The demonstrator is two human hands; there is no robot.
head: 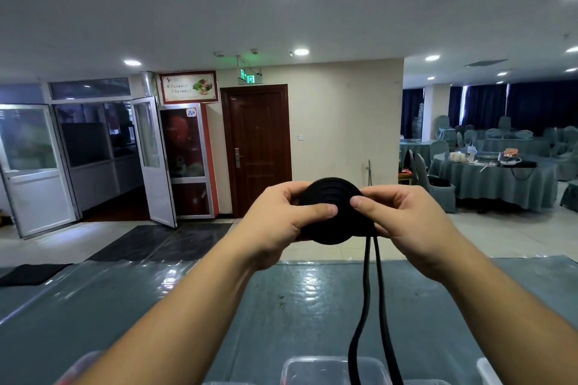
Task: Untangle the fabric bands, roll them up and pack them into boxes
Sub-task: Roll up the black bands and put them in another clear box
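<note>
Clear plastic box sits nearest, below the fingers, two black tails hanging down into it. Above, the left hand and right hand pinch the rolled black band, thumbs pressed on its face. Loosened thumbs would likely let the coil spring apart.

two hands: left hand, right hand. one black rolled band, with two loose strands hanging down. one clear box fully seen on one worktop, others only partly visible.
</note>
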